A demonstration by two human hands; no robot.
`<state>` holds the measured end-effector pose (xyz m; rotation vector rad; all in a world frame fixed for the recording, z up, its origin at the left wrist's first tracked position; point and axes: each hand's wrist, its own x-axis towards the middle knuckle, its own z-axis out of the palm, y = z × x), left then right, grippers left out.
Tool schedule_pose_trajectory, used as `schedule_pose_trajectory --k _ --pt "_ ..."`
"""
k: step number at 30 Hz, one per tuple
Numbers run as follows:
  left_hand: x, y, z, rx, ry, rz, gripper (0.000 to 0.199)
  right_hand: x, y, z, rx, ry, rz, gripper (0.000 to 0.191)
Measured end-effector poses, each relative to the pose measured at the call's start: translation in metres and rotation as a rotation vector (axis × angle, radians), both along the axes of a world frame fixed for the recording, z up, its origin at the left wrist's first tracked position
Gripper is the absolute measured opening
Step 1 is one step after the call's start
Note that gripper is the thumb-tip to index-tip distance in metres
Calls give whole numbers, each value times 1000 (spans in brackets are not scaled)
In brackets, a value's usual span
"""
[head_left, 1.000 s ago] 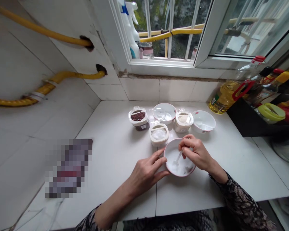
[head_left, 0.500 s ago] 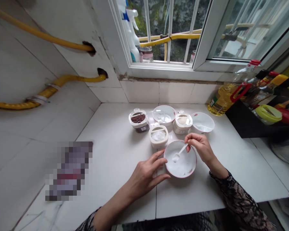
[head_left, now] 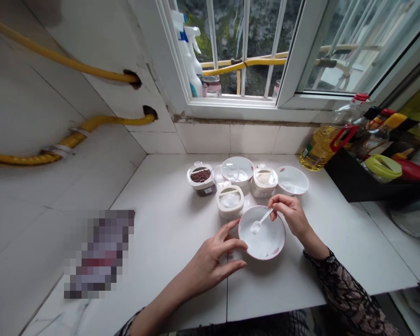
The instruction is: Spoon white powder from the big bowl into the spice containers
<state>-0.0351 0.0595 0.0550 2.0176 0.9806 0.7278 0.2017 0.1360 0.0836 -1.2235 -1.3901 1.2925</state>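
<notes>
My right hand [head_left: 291, 214] pinches the handle of a small white spoon [head_left: 265, 217], its bowl holding some white grains over a white bowl [head_left: 266, 249] with a pink rim. White grains also lie in the bottom of that bowl. At the bowl's left side is my left hand [head_left: 219, 256], fingers spread, fingertips at the rim. Just behind the bowl stands a seasoning jar of white grains [head_left: 230, 201], its clear lid raised. A jar of dark red pieces [head_left: 200, 179] and a jar of pale powder [head_left: 264, 181] stand farther back.
Two more white bowls [head_left: 238, 163] [head_left: 292, 181] sit behind the jars. At the back right are an oil bottle [head_left: 315, 148] and a black rack [head_left: 350, 179] crowded with bottles. A blurred, pixelated object [head_left: 100, 256] lies at left. Yellow hoses [head_left: 115, 120] run along the left wall.
The left hand's fingers have shifted slightly, with the thumb a little farther from the bowl. The spoon stays over the bowl in the right hand; the view has tilted slightly.
</notes>
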Motion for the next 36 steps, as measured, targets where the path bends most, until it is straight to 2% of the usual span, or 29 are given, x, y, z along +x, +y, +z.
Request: schedule_pose_trajectory --k 7,12,18,21,24,27,30,33,36 --pt "-3 5 -3 127 41 13 13 -1 -3 1 -14 4 41 12" --pt "-4 8 -1 232 45 29 12 -1 -3 2 8 31 21 12" --pt "-5 8 -1 231 -17 35 10 -3 -5 2 104 -65 5 12" --pt "-5 9 0 215 -75 103 21 -5 -7 2 144 -85 25 13" --pt "-3 8 0 211 -169 204 18 -5 -7 2 127 -66 33 13" --pt "-2 6 -1 269 -207 297 8 -3 -4 0 81 -28 27 14" --pt "0 3 -3 367 -170 326 17 -2 -1 2 73 10 -2 14" --pt "2 1 -4 476 -129 287 16 -7 0 12 167 -12 -60 13" --pt "4 0 -6 552 -95 262 12 -18 -2 23 359 -104 -96 12"
